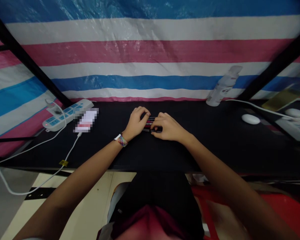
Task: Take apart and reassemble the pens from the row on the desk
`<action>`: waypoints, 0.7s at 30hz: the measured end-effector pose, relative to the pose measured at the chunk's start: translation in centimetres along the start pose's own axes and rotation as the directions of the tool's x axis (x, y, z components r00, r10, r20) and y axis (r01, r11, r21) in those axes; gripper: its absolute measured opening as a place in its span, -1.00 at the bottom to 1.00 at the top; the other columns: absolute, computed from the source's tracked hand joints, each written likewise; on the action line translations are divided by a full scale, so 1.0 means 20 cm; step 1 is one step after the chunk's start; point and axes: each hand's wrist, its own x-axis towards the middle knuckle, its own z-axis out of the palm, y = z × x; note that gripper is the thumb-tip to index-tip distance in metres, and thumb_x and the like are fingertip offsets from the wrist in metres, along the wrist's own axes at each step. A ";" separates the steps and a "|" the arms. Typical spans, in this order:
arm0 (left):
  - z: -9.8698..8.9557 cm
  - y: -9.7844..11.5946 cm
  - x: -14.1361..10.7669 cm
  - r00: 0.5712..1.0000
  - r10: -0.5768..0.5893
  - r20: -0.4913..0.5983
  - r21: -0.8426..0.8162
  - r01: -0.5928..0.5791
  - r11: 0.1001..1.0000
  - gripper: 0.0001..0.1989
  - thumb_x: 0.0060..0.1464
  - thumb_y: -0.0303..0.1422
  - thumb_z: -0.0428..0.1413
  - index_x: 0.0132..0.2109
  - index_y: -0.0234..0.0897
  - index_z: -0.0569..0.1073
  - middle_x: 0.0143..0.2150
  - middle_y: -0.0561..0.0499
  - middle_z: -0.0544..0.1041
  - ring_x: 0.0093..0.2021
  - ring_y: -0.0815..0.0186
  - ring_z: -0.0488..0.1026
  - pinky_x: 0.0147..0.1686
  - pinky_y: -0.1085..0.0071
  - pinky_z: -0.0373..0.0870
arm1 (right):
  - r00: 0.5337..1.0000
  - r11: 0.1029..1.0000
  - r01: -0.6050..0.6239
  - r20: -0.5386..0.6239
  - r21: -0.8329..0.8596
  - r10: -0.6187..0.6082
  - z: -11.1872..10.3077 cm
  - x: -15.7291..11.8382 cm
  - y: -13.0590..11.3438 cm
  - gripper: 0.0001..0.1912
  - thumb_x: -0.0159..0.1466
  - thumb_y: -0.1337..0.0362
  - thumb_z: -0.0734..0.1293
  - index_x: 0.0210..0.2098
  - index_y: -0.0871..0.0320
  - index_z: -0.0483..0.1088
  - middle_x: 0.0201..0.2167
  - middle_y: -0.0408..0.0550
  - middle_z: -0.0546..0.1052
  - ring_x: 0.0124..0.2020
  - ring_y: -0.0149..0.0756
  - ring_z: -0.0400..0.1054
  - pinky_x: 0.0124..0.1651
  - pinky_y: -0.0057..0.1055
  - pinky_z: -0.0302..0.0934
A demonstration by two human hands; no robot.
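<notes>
Several slim pens point(149, 123), dark with some red or pink, lie side by side on the black table point(150, 153) between my two hands. My left hand point(137, 122) is curled round their left ends, with thumb and fingertips close together. A patterned woven band is on that wrist. At the right ends, my right hand point(168, 127) has its fingers bent in and pinches a dark pen point(157, 130) on the near side. My fingers cover much of the pens, so their full length is hidden.
A white power strip point(65, 116) and a phone point(87, 120) on a white cable are on the left. At the back right stands a clear bottle point(222, 87); a white mouse-like object point(250, 119) lies nearer. Striped sheeting hangs behind. A red stool point(285, 210) is below right.
</notes>
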 end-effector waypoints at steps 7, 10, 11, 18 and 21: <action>-0.02 0.02 0.00 0.986 0.072 0.147 0.011 -0.075 0.997 -0.76 0.50 -0.24 0.11 -0.11 -0.19 0.62 -0.11 -0.04 0.71 -0.07 0.13 0.56 0.07 0.16 0.37 | 0.965 0.985 -0.013 -0.256 0.173 0.057 0.01 0.01 0.05 -0.89 0.32 0.41 0.43 -0.26 0.09 0.61 -0.27 -0.06 0.59 -0.19 -0.17 0.42 -0.06 -0.23 0.30; -0.01 0.01 0.00 0.990 0.069 0.126 0.005 -0.070 0.998 -0.82 0.46 -0.25 0.18 0.01 -0.17 0.66 -0.05 -0.04 0.74 -0.03 0.12 0.60 0.08 0.16 0.42 | 0.899 0.970 -0.091 -0.402 0.225 0.177 0.00 0.01 0.09 -0.90 0.39 0.27 0.46 -0.17 0.09 0.67 -0.25 -0.04 0.57 -0.24 -0.20 0.46 -0.13 -0.24 0.30; -0.01 0.01 0.00 0.992 0.065 0.106 -0.005 -0.065 0.998 -0.83 0.45 -0.26 0.19 0.02 -0.16 0.66 -0.04 -0.04 0.74 -0.03 0.12 0.61 0.06 0.17 0.44 | 0.882 0.961 -0.127 -0.416 0.244 0.222 0.00 0.01 0.10 -0.89 0.39 0.21 0.48 -0.17 0.08 0.68 -0.26 -0.04 0.58 -0.26 -0.20 0.47 -0.14 -0.24 0.29; -0.01 -0.01 0.01 0.999 0.006 -0.038 -0.120 -0.010 0.993 -0.88 0.33 -0.38 0.29 -0.02 -0.19 0.68 -0.03 -0.08 0.75 0.00 0.13 0.66 0.10 0.17 0.55 | 0.714 0.513 -0.217 -0.224 0.830 0.663 -0.01 0.04 0.16 -0.81 0.25 0.12 0.50 -0.32 0.11 0.68 -0.51 -0.11 0.54 -0.50 -0.33 0.34 -0.35 -0.31 0.27; -0.02 -0.02 0.01 0.995 -0.051 -0.082 -0.182 0.036 0.983 -0.89 0.32 -0.34 0.31 -0.05 -0.21 0.69 -0.04 -0.09 0.75 0.00 0.13 0.68 0.11 0.16 0.56 | 0.703 0.302 -0.131 -0.127 0.944 0.700 -0.02 0.05 0.16 -0.79 0.13 0.14 0.57 -0.31 0.14 0.70 -0.49 -0.10 0.55 -0.50 -0.37 0.35 -0.38 -0.34 0.29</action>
